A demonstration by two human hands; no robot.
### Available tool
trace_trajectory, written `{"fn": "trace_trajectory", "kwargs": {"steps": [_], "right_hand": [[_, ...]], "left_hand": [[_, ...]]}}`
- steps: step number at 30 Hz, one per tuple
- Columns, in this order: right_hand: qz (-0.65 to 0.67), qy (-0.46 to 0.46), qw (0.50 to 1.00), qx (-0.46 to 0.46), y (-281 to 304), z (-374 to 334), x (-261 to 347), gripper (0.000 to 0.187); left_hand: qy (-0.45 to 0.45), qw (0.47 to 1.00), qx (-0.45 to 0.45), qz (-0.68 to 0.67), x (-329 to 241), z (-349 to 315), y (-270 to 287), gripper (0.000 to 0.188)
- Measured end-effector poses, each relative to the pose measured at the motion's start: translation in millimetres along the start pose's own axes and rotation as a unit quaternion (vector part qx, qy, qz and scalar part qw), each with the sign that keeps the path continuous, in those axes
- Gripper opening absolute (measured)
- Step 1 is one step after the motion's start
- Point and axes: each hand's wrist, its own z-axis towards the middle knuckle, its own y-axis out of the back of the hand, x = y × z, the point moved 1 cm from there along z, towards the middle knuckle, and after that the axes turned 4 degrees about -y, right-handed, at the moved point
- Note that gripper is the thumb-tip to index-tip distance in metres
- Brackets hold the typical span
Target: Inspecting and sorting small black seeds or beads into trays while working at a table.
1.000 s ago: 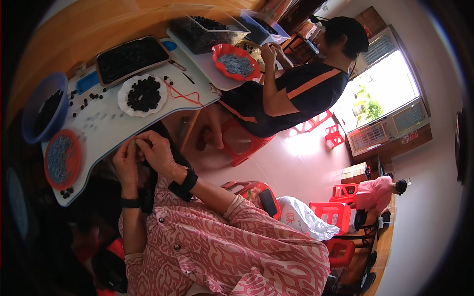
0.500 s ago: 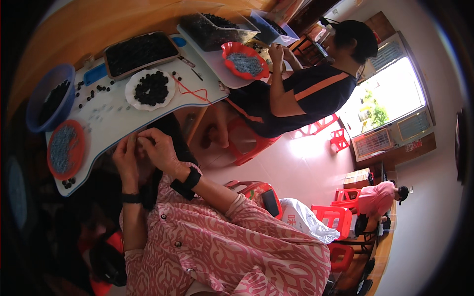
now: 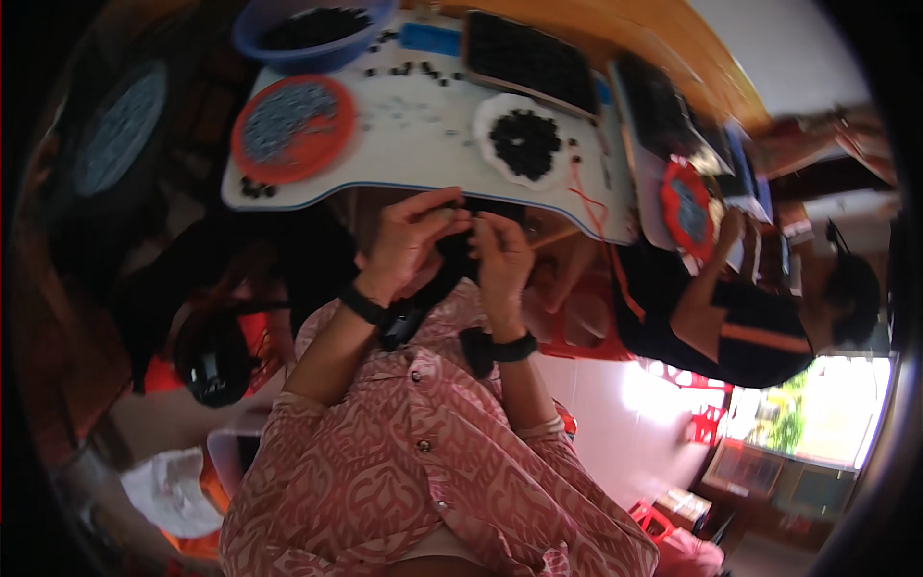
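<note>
My left hand (image 3: 411, 238) and my right hand (image 3: 504, 262) meet in front of the table's near edge, fingertips almost touching. Both are closed in a pinch; whatever lies between the fingers is too small and blurred to name. Just beyond my right hand, a white scalloped plate (image 3: 483, 151) holds a heap of small black round parts (image 3: 525, 144). Left of it stands a red plate (image 3: 338, 123) with many small grey-blue pieces (image 3: 284, 117). Loose pale pieces (image 3: 409, 109) and several black parts (image 3: 413, 69) are scattered on the white tabletop (image 3: 404, 159).
A blue basin (image 3: 332, 56), a small blue tray (image 3: 430, 38) and a tray of black parts (image 3: 529, 62) line the back. A red ribbon (image 3: 586, 197) hangs near the right edge. One co-worker (image 3: 760, 332) sits right beside a red dish (image 3: 690, 207); another person (image 3: 212, 351) sits left.
The view has swung to the left and levelled, so the table now lies straight ahead. My hands stay together in a pinch in front of the table edge.
</note>
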Motion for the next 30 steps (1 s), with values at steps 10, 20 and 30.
{"fn": "trace_trajectory", "kwargs": {"steps": [10, 20, 30], "right_hand": [[-0.017, -0.017, 0.999, 0.041, -12.6, 6.2, 4.1, 0.013], [0.021, -0.041, 0.997, 0.064, -22.4, 14.5, 10.0, 0.013], [0.001, -0.036, 0.996, 0.084, -34.4, 21.2, 11.9, 0.011]], "left_hand": [[-0.012, 1.000, -0.015, 0.005, -15.5, -5.1, 8.4, 0.028], [-0.001, 0.988, 0.003, -0.153, -15.2, 3.3, 29.7, 0.029], [0.006, 0.978, 0.012, -0.208, -12.8, 7.3, 39.6, 0.028]]}}
